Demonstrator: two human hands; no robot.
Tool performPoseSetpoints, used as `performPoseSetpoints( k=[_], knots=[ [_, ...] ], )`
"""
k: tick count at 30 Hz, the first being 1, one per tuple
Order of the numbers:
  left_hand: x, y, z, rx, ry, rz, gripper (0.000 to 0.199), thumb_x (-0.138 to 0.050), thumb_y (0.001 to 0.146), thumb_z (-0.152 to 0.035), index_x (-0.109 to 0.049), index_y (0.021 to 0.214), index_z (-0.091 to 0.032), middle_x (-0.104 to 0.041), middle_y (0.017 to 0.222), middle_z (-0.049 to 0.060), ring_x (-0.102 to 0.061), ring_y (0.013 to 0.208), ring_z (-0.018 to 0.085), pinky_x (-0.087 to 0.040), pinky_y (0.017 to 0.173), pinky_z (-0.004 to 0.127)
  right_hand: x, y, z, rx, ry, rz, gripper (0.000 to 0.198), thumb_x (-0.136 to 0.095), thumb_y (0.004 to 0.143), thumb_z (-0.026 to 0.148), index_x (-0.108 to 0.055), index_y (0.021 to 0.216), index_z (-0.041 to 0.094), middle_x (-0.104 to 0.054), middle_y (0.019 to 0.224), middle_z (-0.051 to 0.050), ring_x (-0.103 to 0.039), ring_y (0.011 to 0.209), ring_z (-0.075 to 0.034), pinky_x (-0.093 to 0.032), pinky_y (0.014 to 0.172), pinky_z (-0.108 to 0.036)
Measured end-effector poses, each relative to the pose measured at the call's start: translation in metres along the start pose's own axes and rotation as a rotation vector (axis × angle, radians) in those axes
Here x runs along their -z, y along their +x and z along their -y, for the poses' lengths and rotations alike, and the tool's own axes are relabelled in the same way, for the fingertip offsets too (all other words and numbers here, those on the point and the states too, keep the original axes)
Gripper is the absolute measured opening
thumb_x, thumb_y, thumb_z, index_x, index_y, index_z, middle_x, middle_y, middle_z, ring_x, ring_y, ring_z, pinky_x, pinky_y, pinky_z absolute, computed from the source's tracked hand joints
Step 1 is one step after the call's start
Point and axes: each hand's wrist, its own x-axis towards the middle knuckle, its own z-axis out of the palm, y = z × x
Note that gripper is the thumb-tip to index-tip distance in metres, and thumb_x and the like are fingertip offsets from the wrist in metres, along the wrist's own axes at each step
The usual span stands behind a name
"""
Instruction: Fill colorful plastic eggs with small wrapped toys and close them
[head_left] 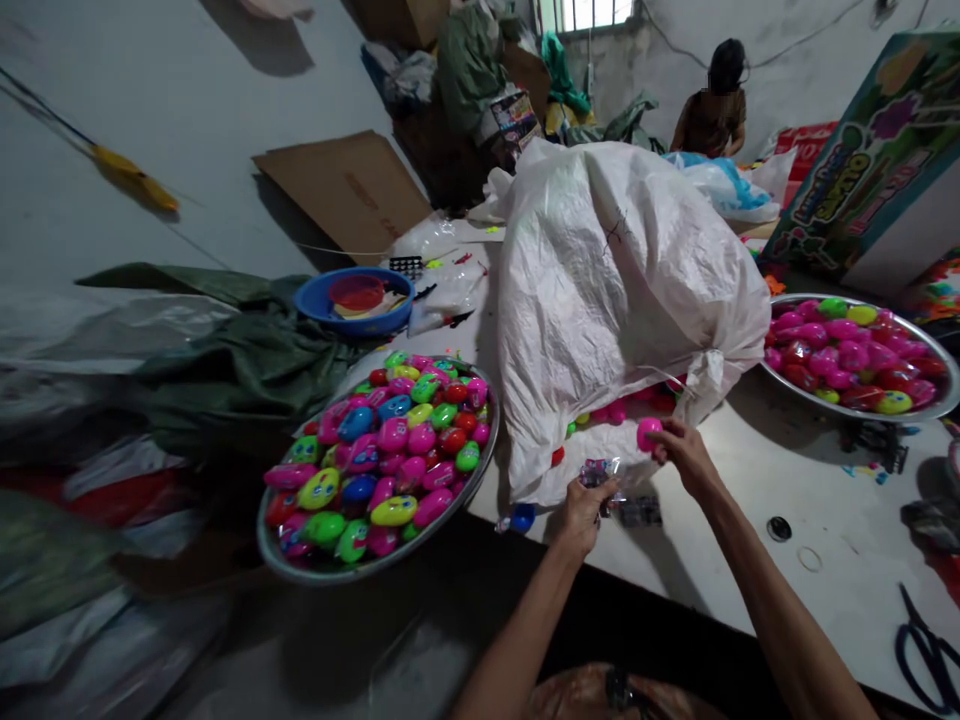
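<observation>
My right hand [688, 455] pinches a pink plastic egg [647, 433] in front of the sack's opening. Closed at the table's front edge, my left hand [579, 515] grips a small piece of clear plastic film with dark print [598, 470]. More of the same dark printed film [637, 511] lies on the table beside it. A big white woven sack [622, 260] slumps over the table, and pink, green and red eggs show at its lower mouth. Just left of my left hand sits a blue egg-like piece [523, 517].
A metal basin [480, 470] heaped with painted eggs stands at the left edge. Another basin [937, 405] of eggs is at right. Scissors [930, 650] lie front right; a blue tub [356, 322] sits back left. A person [712, 110] sits at the far end.
</observation>
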Motion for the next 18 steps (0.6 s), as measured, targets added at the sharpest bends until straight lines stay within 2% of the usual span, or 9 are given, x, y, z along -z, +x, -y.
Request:
performPoseSetpoints(
  k=[3, 5, 7, 9, 12, 15, 18],
  knots=[
    [-0.012, -0.008, 0.003, 0.003, -0.009, 0.086, 0.034, -0.081, 0.042, -0.026, -0.064, 0.067, -0.012, -0.062, 0.059, 0.001, -0.055, 0.052, 0.012, -0.043, 0.051, 0.023, 0.007, -0.039, -0.01, -0.049, 0.42, 0.219, 0.028, -0.064, 0.067, 0.033, -0.054, 0.089, 0.018, -0.061, 0.072, -0.001, -0.055, 0.053, -0.013, -0.044, 0.052, -0.025],
    [-0.019, -0.015, 0.005, 0.016, -0.012, 0.182, 0.035, -0.081, 0.042, -0.025, -0.065, 0.07, -0.012, -0.064, 0.062, 0.003, -0.058, 0.055, 0.014, -0.045, 0.055, 0.025, 0.009, -0.053, -0.015, -0.108, 0.62, 0.279, 0.029, -0.069, 0.063, 0.029, -0.054, 0.085, 0.018, -0.061, 0.069, 0.001, -0.054, 0.051, -0.011, -0.042, 0.049, -0.023],
    [-0.023, -0.02, 0.006, 0.072, -0.048, 0.253, 0.033, -0.081, 0.044, -0.025, -0.064, 0.07, -0.011, -0.064, 0.061, 0.003, -0.058, 0.055, 0.015, -0.045, 0.056, 0.025, 0.011, -0.057, -0.017, -0.139, 0.654, 0.25, 0.028, -0.071, 0.061, 0.028, -0.054, 0.08, 0.017, -0.059, 0.061, 0.003, -0.05, 0.046, -0.009, -0.039, 0.046, -0.021],
    [-0.024, -0.022, 0.007, 0.184, -0.125, 0.294, 0.031, -0.078, 0.05, -0.029, -0.063, 0.07, -0.011, -0.063, 0.059, 0.003, -0.058, 0.052, 0.014, -0.046, 0.054, 0.025, 0.014, -0.057, -0.019, -0.139, 0.652, 0.227, 0.026, -0.071, 0.061, 0.028, -0.054, 0.079, 0.017, -0.057, 0.055, 0.005, -0.047, 0.042, -0.008, -0.038, 0.044, -0.02],
    [-0.022, -0.021, 0.008, 0.291, -0.205, 0.296, 0.031, -0.074, 0.059, -0.036, -0.062, 0.074, -0.012, -0.06, 0.057, 0.002, -0.056, 0.048, 0.012, -0.046, 0.05, 0.024, 0.019, -0.055, -0.021, -0.138, 0.633, 0.236, 0.025, -0.07, 0.063, 0.029, -0.056, 0.079, 0.016, -0.058, 0.056, 0.004, -0.047, 0.042, -0.008, -0.037, 0.043, -0.021],
    [-0.02, -0.02, 0.012, 0.228, -0.139, 0.253, 0.03, -0.076, 0.059, -0.035, -0.06, 0.071, -0.012, -0.053, 0.049, -0.003, -0.048, 0.04, 0.008, -0.042, 0.043, 0.02, 0.022, -0.055, -0.023, -0.139, 0.65, 0.229, 0.023, -0.068, 0.063, 0.029, -0.057, 0.079, 0.016, -0.059, 0.058, 0.004, -0.047, 0.042, -0.007, -0.037, 0.043, -0.021],
    [-0.019, -0.02, 0.016, 0.156, 0.0, 0.289, 0.031, -0.078, 0.055, -0.035, -0.061, 0.066, -0.011, -0.051, 0.046, -0.003, -0.043, 0.037, 0.006, -0.04, 0.042, 0.021, 0.022, -0.055, -0.024, -0.12, 0.653, 0.212, 0.023, -0.068, 0.063, 0.029, -0.058, 0.078, 0.015, -0.058, 0.056, 0.004, -0.046, 0.041, -0.007, -0.037, 0.043, -0.02]
  ],
)
